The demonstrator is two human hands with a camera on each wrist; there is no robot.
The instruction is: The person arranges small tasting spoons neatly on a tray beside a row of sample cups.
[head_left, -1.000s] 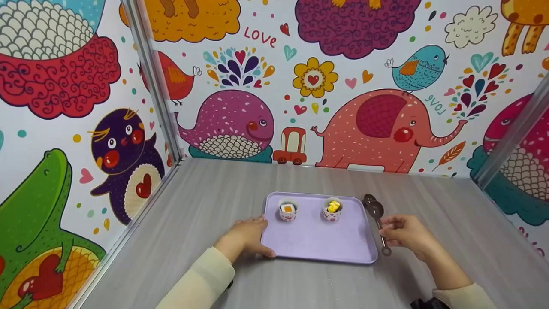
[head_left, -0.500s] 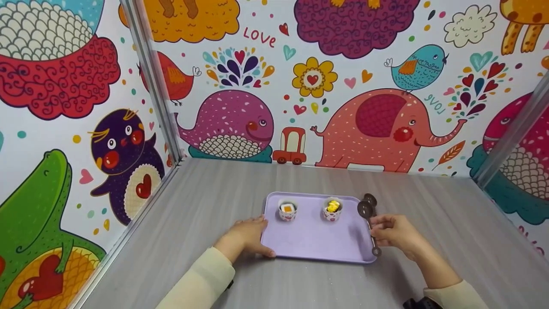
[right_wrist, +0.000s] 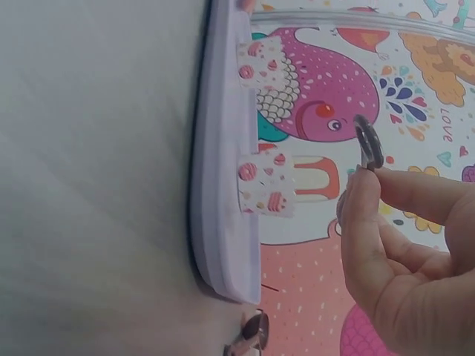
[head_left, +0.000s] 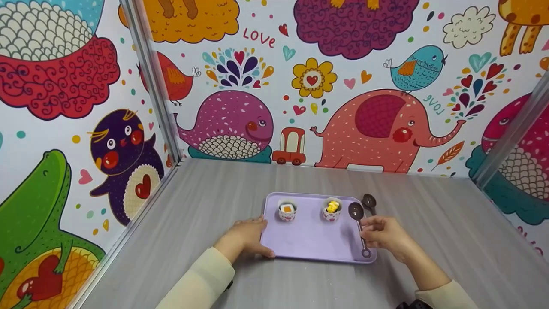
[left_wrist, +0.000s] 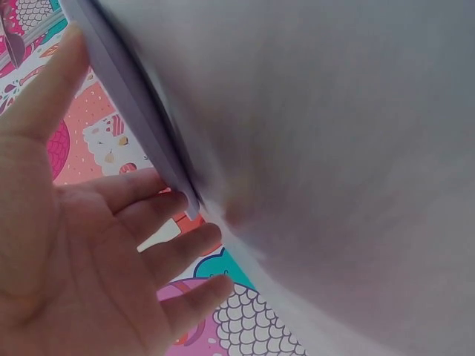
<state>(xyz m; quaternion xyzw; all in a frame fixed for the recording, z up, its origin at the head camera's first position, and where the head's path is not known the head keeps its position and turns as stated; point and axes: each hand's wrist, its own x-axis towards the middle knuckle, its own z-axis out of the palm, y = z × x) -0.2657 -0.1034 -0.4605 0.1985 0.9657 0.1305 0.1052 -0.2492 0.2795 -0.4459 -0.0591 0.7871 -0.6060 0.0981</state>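
A dark brown spoon (head_left: 355, 211) with a ring at its handle end is pinched by my right hand (head_left: 386, 236) over the right side of a lilac tray (head_left: 306, 244). In the right wrist view, thumb and index finger hold its handle (right_wrist: 369, 141). A second brown spoon (head_left: 368, 201) lies on the table just beyond the tray's right edge. My left hand (head_left: 244, 236) touches the tray's left side, fingers spread along the rim (left_wrist: 137, 111) and thumb at the front corner. Two patterned paper cups stand on the tray: the left cup (head_left: 287, 216) and the right cup (head_left: 331, 216).
The left cup holds a white and orange piece (head_left: 287, 208); the right one holds yellow bits (head_left: 333, 207). Grey wood-look table (head_left: 223, 184) surrounds the tray. Cartoon-printed panels (head_left: 364, 124) stand behind and at both sides, with metal posts (head_left: 154, 81) at the corners.
My right hand has carried the spoon left, from beside the tray to above its right side. The second spoon stays on the table, now apart from it. My left hand has not moved.
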